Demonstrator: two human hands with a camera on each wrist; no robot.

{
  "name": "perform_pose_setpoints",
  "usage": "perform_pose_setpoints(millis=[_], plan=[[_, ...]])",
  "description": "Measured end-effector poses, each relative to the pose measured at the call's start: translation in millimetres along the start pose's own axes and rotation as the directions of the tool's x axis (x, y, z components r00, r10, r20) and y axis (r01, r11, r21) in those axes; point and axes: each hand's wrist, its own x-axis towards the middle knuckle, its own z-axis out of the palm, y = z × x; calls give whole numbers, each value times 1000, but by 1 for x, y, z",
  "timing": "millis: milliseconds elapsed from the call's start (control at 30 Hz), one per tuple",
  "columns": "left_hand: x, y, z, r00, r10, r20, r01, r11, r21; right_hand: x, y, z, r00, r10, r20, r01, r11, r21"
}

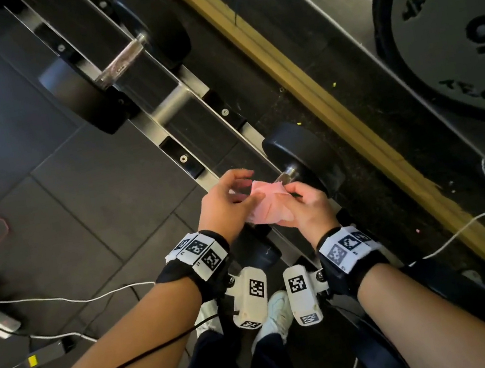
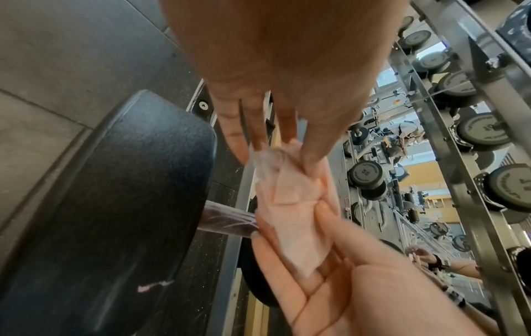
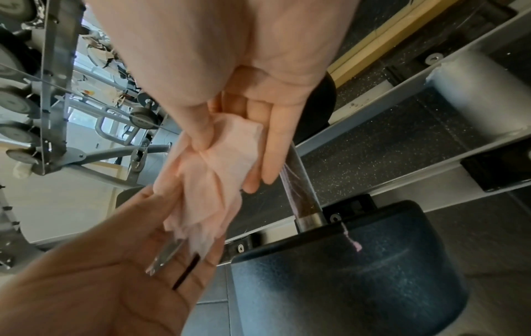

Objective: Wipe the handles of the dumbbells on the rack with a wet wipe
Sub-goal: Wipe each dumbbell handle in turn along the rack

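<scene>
Holding a crumpled pink wipe [image 1: 265, 204] between them, both hands hover just above a dumbbell's [image 1: 304, 156] handle [image 3: 301, 186] on the rack [image 1: 175, 104]. The left hand [image 1: 225, 203] pinches one end with thumb and fingertips; the right hand [image 1: 307, 208] presses the other end under its thumb against nearly straight fingers.

A: What crowds the fingers?

B: Both hands, left hand [image 1: 227, 201] and right hand [image 1: 303, 205], pinch the pink wipe [image 1: 266, 205] just above the dumbbell handle [image 3: 298, 188]. Black dumbbell heads [image 3: 344, 261] close off the handle at each end.

A: Any free room?

B: Open air between wipe and handle, so fingers could drop onto the bar. Beyond the fingertips the rack rail [image 1: 225, 128] runs bare up to the next dumbbell [image 1: 116, 66].
</scene>
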Motion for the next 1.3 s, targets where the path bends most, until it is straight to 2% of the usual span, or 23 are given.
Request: perform_pose_setpoints(millis=[67, 167, 233, 333, 433, 500, 567, 733, 800, 867, 933, 1000, 1167, 1233, 1300], plan=[[-1, -1, -1, 995, 88, -45, -83, 991, 105, -2, -2, 3, 1000, 11, 14, -11, 1000, 1], [-1, 2, -3, 987, 157, -24, -147, 963, 226, -3, -4, 2, 999, -20, 40, 23, 997, -73], [-1, 3, -7, 991, 127, -31, -116, 961, 249, -1, -6, -1, 996, -73, 50, 81, 982, -169], [0, 4, -15, 999, 37, -32, -32, 989, 146, 1, -8, -8, 992, -106, 63, 119, 962, -245], [-2, 8, -18, 999, 8, 39, -13, 991, 130, 2, -11, -10, 997, -71, 25, 73, 992, -99], [-3, 8, -20, 999, -1, 50, -8, 982, 190, 4, -15, -10, 997, -21, -72, 22, 1000, 9], [-4, 9, -21, 999, -24, 48, 14, 979, 201, 7, -18, -10, 989, -25, -145, 25, 1000, -6], [-8, 18, -13, 994, 1, 105, -9, 997, 70, 13, -29, 0, 995, -95, -38, 88, 984, -158], [-8, 18, -10, 996, -38, 86, 38, 999, -5, 12, -29, 1, 996, -62, -69, 57, 996, -68], [-7, 17, -8, 995, -84, 53, 90, 988, -128, 7, -28, 0, 992, 80, -100, -70, 993, 98], [-6, 14, -7, 995, -97, 24, 99, 978, -185, 2, -26, 0, 984, 169, -55, -158, 974, 165], [-5, 13, -5, 997, -75, -14, 71, 983, -172, -1, -22, 2, 994, 113, 5, -113, 986, 125], [-8, 13, -2, 989, -105, -104, 86, 981, -173, -1, -21, -1, 1000, 6, -23, -4, 995, 97], [-8, 16, -3, 991, -85, -102, 70, 987, -145, -2, -21, -1, 999, -4, 36, 0, 992, 123], [-10, 20, -5, 995, -77, -58, 72, 993, -93, -4, -24, 0, 999, 7, 33, -14, 980, 197]])
